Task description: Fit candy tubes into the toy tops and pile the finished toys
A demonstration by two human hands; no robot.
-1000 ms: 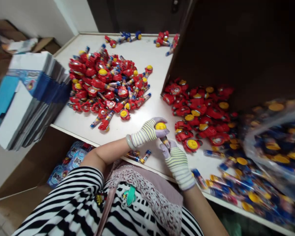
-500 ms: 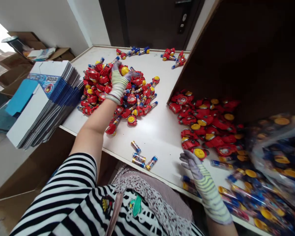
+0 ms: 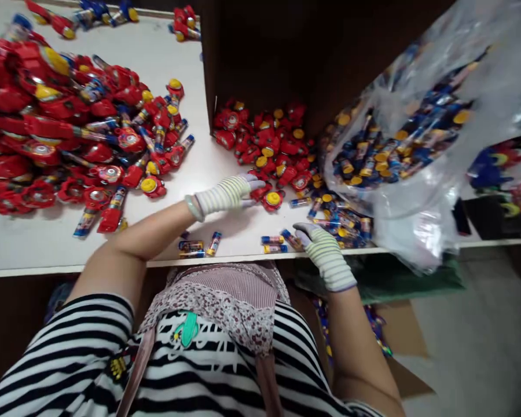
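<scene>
From my view, the right hand (image 3: 320,253) is at the table's (image 3: 243,233) near edge, fingertips on a blue-capped tube (image 3: 289,238), can't tell if it's clamped. The left hand (image 3: 230,194) is open, fingers apart, just beside a red toy (image 3: 272,200), with a big red pile (image 3: 56,127) farther left.

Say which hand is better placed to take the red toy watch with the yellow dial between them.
Left: the left hand sits beside that red toy watch; the right hand lies farther off, by blue-capped tubes.
</scene>
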